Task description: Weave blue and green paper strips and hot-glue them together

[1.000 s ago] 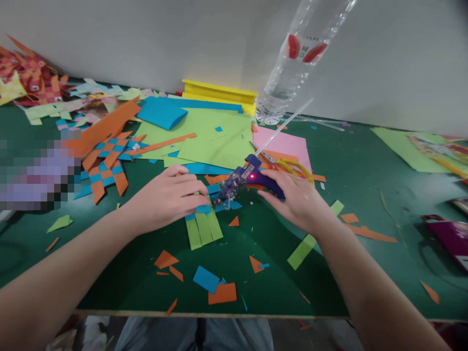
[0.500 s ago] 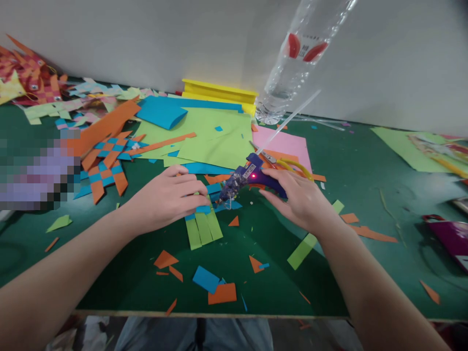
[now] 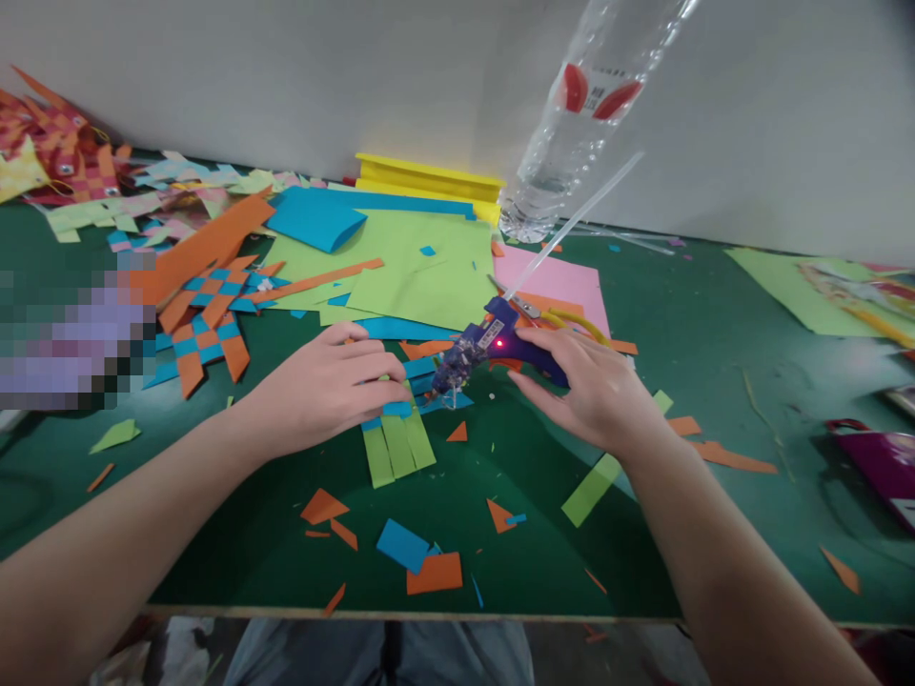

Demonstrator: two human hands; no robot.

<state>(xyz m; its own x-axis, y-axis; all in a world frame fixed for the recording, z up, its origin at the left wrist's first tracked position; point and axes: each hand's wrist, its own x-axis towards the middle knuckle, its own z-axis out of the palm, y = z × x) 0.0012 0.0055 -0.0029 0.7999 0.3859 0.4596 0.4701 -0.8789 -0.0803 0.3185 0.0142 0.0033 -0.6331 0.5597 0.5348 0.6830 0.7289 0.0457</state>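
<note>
Pressing left hand (image 3: 325, 383) flat on green-and-blue paper weave (image 3: 397, 440), fingers close together, pinning it against green table (image 3: 515, 476), front-centre, among paper scraps (image 3: 429, 572). Gripping purple glue gun (image 3: 477, 346) in closed right hand (image 3: 590, 389), pointing nozzle at weave's far edge, just beside left fingertips.

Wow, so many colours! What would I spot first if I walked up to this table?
Probably the purple glue gun with its red light glowing, gripped in the right hand mid-table. Its nozzle points at the green and blue woven strips that the left hand presses flat. Next, the clear plastic bottle at the back by the wall, beside bright paper sheets.
</note>
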